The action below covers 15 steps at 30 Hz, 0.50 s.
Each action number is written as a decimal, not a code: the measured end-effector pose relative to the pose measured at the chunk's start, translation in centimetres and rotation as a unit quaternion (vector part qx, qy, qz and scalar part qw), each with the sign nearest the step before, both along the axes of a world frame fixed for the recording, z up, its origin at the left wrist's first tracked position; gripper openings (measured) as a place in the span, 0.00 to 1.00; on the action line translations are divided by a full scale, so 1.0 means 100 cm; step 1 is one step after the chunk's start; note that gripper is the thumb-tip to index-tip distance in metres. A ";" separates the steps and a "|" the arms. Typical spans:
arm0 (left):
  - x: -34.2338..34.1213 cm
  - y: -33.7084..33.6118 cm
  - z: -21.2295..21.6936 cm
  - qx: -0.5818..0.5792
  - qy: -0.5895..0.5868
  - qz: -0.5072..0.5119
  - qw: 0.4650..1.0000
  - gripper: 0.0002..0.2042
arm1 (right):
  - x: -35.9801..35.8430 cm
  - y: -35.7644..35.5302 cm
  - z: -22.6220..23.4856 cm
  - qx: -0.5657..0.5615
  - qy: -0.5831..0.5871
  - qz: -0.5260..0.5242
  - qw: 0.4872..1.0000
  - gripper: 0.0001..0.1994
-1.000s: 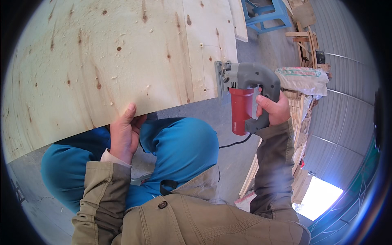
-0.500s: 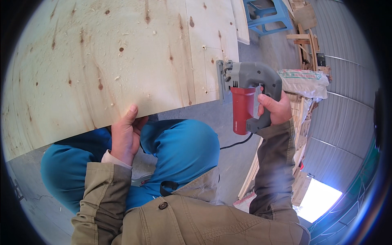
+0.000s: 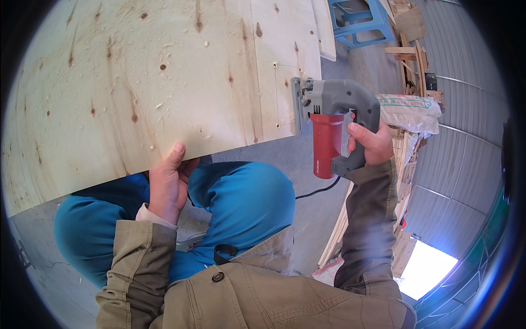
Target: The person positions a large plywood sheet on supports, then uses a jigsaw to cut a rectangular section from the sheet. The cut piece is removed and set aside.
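Note:
A pale plywood board (image 3: 186, 71) with brown knots and scattered wood chips lies in front of me above my knees. My left hand (image 3: 167, 185) grips its near edge, thumb on top and fingers under it. My right hand (image 3: 378, 143) is wrapped round the grey handle of a red and grey jigsaw (image 3: 327, 143). The saw is turned on its side, its metal base plate upright at the board's right edge. The blade cannot be made out. Thin marked lines with two small holes show on the board just left of the saw.
A blue plastic stool (image 3: 359, 24) stands beyond the board at the far right. Along the right lie a white woven sack (image 3: 410, 112) and stacked timber (image 3: 405, 181) beside a corrugated wall (image 3: 466, 109). A black cord (image 3: 318, 192) hangs from the saw over the concrete floor.
The jigsaw and my right hand have shifted very slightly away from me along the board's right edge. My left hand keeps its place on the near edge.

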<state>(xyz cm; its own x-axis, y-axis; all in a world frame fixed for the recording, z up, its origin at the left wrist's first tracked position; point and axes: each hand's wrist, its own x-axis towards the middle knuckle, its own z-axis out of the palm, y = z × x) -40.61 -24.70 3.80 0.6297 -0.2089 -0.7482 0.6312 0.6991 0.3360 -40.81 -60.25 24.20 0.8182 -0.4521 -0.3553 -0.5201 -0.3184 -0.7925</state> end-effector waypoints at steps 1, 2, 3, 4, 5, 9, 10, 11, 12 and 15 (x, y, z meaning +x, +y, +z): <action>0.000 0.000 0.000 -0.002 0.000 -0.001 1.000 0.22 | 0.001 0.000 0.000 0.000 0.001 -0.001 1.000 0.13; 0.000 0.000 0.000 -0.002 0.000 0.000 1.000 0.22 | 0.002 0.000 0.000 0.002 -0.001 -0.002 1.000 0.13; 0.000 0.000 0.000 0.000 0.002 0.000 1.000 0.22 | 0.002 0.000 0.000 0.004 -0.002 -0.003 1.000 0.13; 0.000 0.000 0.000 -0.003 0.002 -0.002 1.000 0.22 | 0.003 0.000 0.000 0.006 -0.004 -0.004 1.000 0.13; 0.000 0.000 0.000 -0.004 0.002 -0.003 1.000 0.22 | 0.004 0.000 0.000 0.009 -0.003 -0.001 1.000 0.13; -0.001 0.002 -0.002 0.003 -0.008 -0.022 1.000 0.20 | 0.007 0.001 0.000 0.022 -0.005 0.001 1.000 0.13; -0.002 0.002 -0.002 0.002 -0.006 -0.023 1.000 0.20 | 0.008 0.001 0.001 0.023 -0.005 -0.004 1.000 0.13; -0.002 0.003 -0.003 0.001 -0.004 -0.023 1.000 0.20 | 0.008 0.002 0.001 0.025 -0.007 0.000 1.000 0.13; -0.002 0.003 -0.003 0.006 0.005 -0.023 1.000 0.20 | 0.009 0.002 0.001 0.024 -0.007 0.001 1.000 0.13; -0.003 0.002 -0.003 0.008 -0.007 -0.017 1.000 0.20 | 0.011 0.003 0.001 0.026 -0.010 0.001 1.000 0.13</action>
<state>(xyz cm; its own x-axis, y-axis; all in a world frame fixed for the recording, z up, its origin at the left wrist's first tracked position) -40.91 -24.45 3.51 0.6328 -0.2180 -0.7430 0.6493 0.6722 0.3557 -39.74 -59.97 24.32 0.8260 -0.4324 -0.3617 -0.5033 -0.2767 -0.8186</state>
